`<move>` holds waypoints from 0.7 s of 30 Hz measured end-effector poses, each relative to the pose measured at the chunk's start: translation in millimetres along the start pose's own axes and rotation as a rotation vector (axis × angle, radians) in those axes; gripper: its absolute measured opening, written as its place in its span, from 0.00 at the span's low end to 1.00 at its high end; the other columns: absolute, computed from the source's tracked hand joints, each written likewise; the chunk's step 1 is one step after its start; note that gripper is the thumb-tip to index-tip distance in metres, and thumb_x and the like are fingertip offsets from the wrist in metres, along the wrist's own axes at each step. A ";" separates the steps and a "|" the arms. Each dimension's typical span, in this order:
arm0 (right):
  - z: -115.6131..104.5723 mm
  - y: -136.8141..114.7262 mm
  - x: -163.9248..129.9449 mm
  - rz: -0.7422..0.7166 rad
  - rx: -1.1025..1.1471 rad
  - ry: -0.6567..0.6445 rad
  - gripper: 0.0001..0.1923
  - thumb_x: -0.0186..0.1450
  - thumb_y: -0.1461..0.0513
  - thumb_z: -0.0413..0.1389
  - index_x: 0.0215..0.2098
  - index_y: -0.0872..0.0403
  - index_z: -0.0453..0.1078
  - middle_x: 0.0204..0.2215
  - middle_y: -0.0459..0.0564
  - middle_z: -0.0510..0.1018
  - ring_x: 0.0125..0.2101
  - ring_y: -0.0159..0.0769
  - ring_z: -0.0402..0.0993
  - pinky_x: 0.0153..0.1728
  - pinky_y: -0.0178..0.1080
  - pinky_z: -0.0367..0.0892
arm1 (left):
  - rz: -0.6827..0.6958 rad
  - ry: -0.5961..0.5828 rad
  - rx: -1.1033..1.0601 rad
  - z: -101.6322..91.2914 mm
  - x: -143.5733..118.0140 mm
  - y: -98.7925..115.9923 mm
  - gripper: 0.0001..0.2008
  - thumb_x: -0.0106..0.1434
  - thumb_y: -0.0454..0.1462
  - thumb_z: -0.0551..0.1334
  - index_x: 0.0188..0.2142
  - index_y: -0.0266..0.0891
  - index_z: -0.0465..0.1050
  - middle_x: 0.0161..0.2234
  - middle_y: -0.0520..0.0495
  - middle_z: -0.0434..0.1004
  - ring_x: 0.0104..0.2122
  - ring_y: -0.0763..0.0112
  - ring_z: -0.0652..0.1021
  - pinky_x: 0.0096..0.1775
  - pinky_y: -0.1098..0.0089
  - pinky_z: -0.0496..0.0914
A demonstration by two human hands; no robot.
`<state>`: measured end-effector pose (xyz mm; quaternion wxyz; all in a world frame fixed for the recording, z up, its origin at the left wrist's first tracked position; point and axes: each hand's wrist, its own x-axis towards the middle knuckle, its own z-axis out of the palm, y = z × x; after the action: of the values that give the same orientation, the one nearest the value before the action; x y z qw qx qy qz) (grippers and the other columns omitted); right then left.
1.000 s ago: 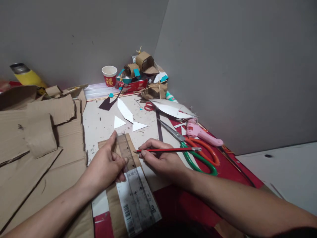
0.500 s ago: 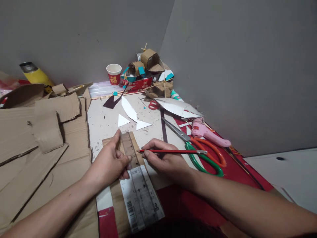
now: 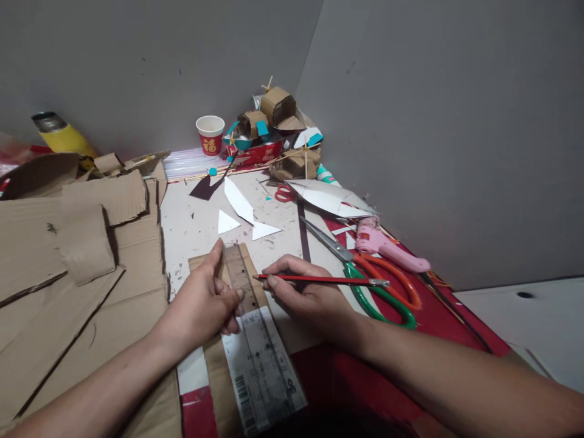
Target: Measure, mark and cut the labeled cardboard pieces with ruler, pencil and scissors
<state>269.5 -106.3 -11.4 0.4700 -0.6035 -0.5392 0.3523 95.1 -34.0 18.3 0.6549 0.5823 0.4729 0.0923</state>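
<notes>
A clear ruler (image 3: 238, 278) lies lengthwise along a brown cardboard strip (image 3: 219, 371), part of which carries a white printed label (image 3: 235, 350). My left hand (image 3: 207, 298) grips the ruler and strip from the left, thumb on top and index finger stretched along the edge. Between the thumb and fingers of my right hand (image 3: 305, 295) is a red pencil (image 3: 328, 280), its tip pointing left at the strip's right edge. Just beyond the strip are white paper cut-outs (image 3: 238, 201). Large scissors (image 3: 349, 260) with green and orange handles lie to the right of my right hand.
Stacked cardboard pieces (image 3: 91, 322) cover the left side. A paper cup (image 3: 210, 135) and small cardboard models (image 3: 278, 109) stand at the back, near the grey walls. On the right lie a pink glue gun (image 3: 390, 246) and a pointed white paper shape (image 3: 335, 199).
The view has shifted very slightly. Both hands keep nearly the same place on the ruler and pencil; the pencil's rear end sits a little lower.
</notes>
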 end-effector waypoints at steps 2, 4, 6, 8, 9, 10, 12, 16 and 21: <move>0.1 1.2 0.5 -0.001 0.011 -0.008 0.04 0.63 0.64 0.53 0.31 0.54 0.70 0.25 0.44 0.75 0.25 0.31 0.68 0.25 0.32 0.63 | -0.001 0.002 0.007 -0.3 0.4 -0.9 0.48 0.64 0.28 0.59 0.70 0.42 0.25 0.18 0.57 0.75 0.15 0.70 0.75 0.17 0.76 0.66; -0.2 1.9 0.6 -0.011 0.005 -0.012 0.04 0.64 0.64 0.53 0.31 0.54 0.70 0.25 0.44 0.75 0.25 0.30 0.67 0.25 0.32 0.62 | -0.004 0.003 0.010 -0.1 0.4 -0.4 0.47 0.64 0.28 0.60 0.70 0.43 0.25 0.18 0.57 0.75 0.15 0.69 0.75 0.16 0.76 0.66; -1.0 2.1 0.4 -0.024 -0.012 -0.014 0.05 0.64 0.65 0.53 0.31 0.54 0.70 0.24 0.42 0.73 0.24 0.29 0.66 0.24 0.31 0.61 | -0.008 0.002 0.010 0.2 0.4 0.6 0.47 0.65 0.28 0.59 0.70 0.42 0.25 0.17 0.58 0.74 0.15 0.69 0.75 0.16 0.76 0.65; -2.2 2.5 0.1 -0.030 -0.017 -0.025 0.05 0.64 0.66 0.53 0.31 0.54 0.70 0.24 0.41 0.72 0.24 0.29 0.64 0.24 0.31 0.60 | -0.014 0.008 0.014 0.4 0.8 1.0 0.47 0.65 0.28 0.60 0.70 0.42 0.25 0.17 0.58 0.73 0.15 0.69 0.75 0.17 0.76 0.65; -2.7 2.8 -0.1 -0.029 -0.014 -0.032 0.05 0.64 0.66 0.53 0.31 0.54 0.70 0.24 0.41 0.72 0.24 0.28 0.64 0.24 0.31 0.60 | -0.016 0.011 0.019 0.5 1.2 0.7 0.47 0.65 0.28 0.60 0.70 0.42 0.25 0.17 0.58 0.74 0.15 0.69 0.75 0.17 0.76 0.66; -3.1 3.2 -0.1 -0.027 -0.008 -0.040 0.05 0.64 0.66 0.53 0.32 0.54 0.70 0.24 0.41 0.72 0.24 0.28 0.64 0.24 0.31 0.59 | -0.015 0.012 0.022 0.5 1.6 0.2 0.48 0.65 0.29 0.60 0.70 0.42 0.25 0.17 0.58 0.74 0.15 0.68 0.75 0.17 0.75 0.67; -3.3 3.9 -0.1 -0.024 0.003 -0.053 0.04 0.64 0.66 0.53 0.32 0.54 0.70 0.24 0.41 0.71 0.24 0.28 0.64 0.24 0.31 0.59 | -0.013 0.014 0.023 0.5 2.4 -1.1 0.48 0.64 0.29 0.60 0.70 0.43 0.24 0.18 0.57 0.74 0.15 0.68 0.76 0.18 0.74 0.68; -1.8 4.2 1.1 -0.019 0.006 -0.060 0.05 0.64 0.66 0.53 0.31 0.54 0.68 0.24 0.41 0.70 0.24 0.28 0.63 0.23 0.31 0.59 | 0.001 0.019 0.023 0.3 2.1 -0.9 0.48 0.64 0.29 0.60 0.71 0.42 0.25 0.18 0.58 0.74 0.15 0.68 0.76 0.19 0.74 0.68; 0.3 5.1 2.7 -0.040 -0.024 -0.053 0.05 0.64 0.66 0.53 0.31 0.53 0.69 0.25 0.42 0.72 0.25 0.29 0.65 0.24 0.32 0.60 | 0.026 0.012 0.036 0.2 1.0 0.8 0.48 0.63 0.30 0.61 0.71 0.40 0.26 0.16 0.58 0.73 0.15 0.67 0.76 0.18 0.74 0.67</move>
<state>271.3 -103.5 -16.1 0.4552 -0.5887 -0.5677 0.3521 96.1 -33.3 18.4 0.6400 0.5996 0.4709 0.0959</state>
